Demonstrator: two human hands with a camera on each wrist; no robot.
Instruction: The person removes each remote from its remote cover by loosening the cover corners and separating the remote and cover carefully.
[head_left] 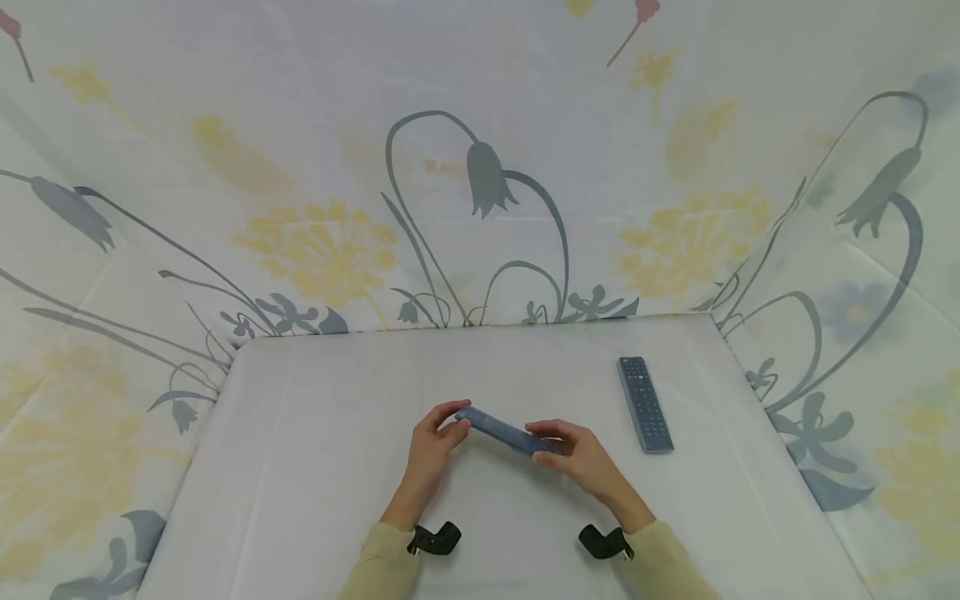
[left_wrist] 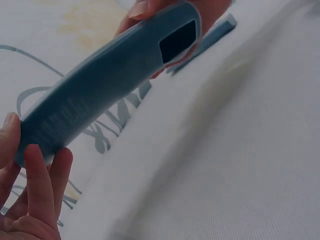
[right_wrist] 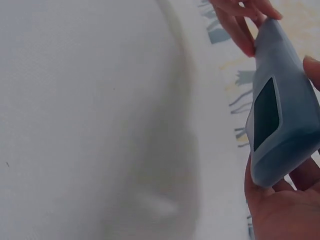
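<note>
A long, rounded blue-grey remote-like handset point(head_left: 501, 430) is held tilted between both hands, above the white table. My left hand point(head_left: 431, 446) pinches its far left end between thumb and fingers. The lower right end sits in my right hand point(head_left: 581, 458), thumb on the near side. Near that end, the left wrist view shows a dark rectangular panel point(left_wrist: 178, 42) on the handset; faint ribbed marks lie towards the left fingers. The same panel point(right_wrist: 266, 114) appears in the right wrist view. Its exact kind is unclear.
A blue-grey remote control point(head_left: 646, 406) with rows of buttons lies face up to the right of my right hand. The white-covered table point(head_left: 322, 392) meets flower-printed cloth point(head_left: 525, 92) at the back and both sides. Black wrist mounts point(head_left: 438, 539) sit on both forearms.
</note>
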